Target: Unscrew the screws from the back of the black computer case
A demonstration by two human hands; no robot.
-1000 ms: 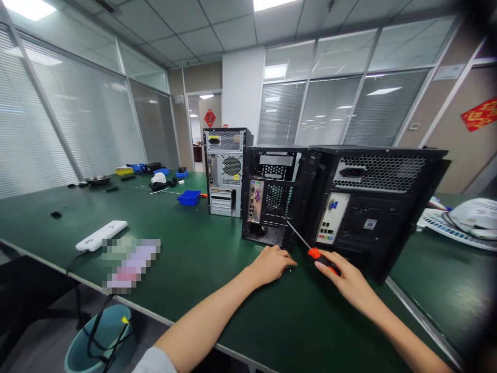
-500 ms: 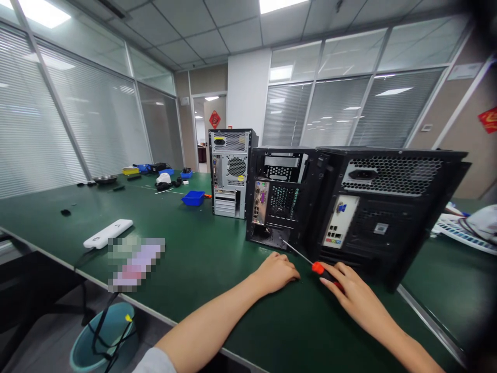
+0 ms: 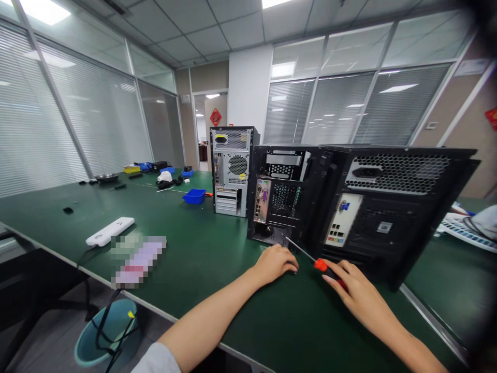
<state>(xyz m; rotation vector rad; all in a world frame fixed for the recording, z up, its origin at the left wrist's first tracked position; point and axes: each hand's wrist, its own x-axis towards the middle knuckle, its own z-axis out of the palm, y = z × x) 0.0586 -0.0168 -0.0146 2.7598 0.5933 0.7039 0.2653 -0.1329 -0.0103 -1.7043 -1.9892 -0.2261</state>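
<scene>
My right hand [image 3: 351, 285] is wrapped round the handle of a red-and-black screwdriver [image 3: 320, 264]. Its thin metal shaft slants up and left, with the tip close to the lower back of the middle black computer case [image 3: 286, 223]; whether they touch I cannot tell. In front of that case, low over the green table [image 3: 217, 280], is my left hand [image 3: 275, 264]. Its fingers are curled and the thumb lies near them; what they hold, if anything, is hidden. A second black computer case [image 3: 399, 207] stands behind my right hand.
A silver-backed computer case [image 3: 232, 173] stands farther left, with a small blue tray [image 3: 194, 196] beside it. On the left lie a white power strip [image 3: 111, 231] and a blurred-out flat item [image 3: 140, 260]. A teal bucket [image 3: 87, 352] is below the table edge. A white rack [image 3: 466, 230] sits at right.
My left hand has lifted slightly and its thumb now shows. The right hand and screwdriver have shifted a little to the right, and the view has moved slightly.
</scene>
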